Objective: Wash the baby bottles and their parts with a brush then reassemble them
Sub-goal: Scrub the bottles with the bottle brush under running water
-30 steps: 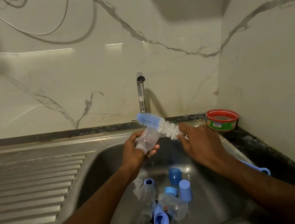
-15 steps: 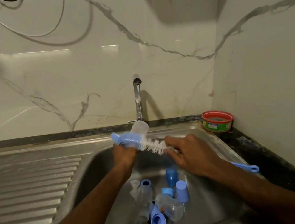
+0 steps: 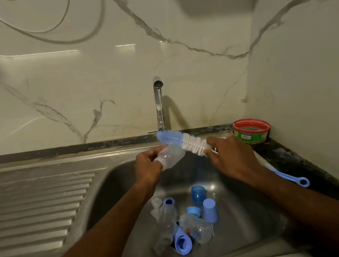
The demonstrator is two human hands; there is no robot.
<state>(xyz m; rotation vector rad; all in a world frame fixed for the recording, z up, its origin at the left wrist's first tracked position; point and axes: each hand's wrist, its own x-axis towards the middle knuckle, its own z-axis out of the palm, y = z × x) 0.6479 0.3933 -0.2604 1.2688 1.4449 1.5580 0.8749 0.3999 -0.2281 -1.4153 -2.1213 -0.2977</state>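
Hands meet over the back of the steel sink: the left hand curls its fingers round one clear bottle, held tilted with its open end up and to the right, while the right hand grips the bottle brush just below its bristles. One brush, blue bristles at the tip and white nearer the hand, lies slanted across the top of the bottle, its bristles touching the rim region; the blue handle end with its loop sticks out beyond the right forearm over the dark counter. On the sink floor sit two upright blue caps, one darker and one paler, plus a blue ring, a small blue piece and a blue cap on its side. Clear bottles lie heaped among them; their exact count I cannot tell. One tap stands behind, and one red-rimmed green tub sits in the corner.
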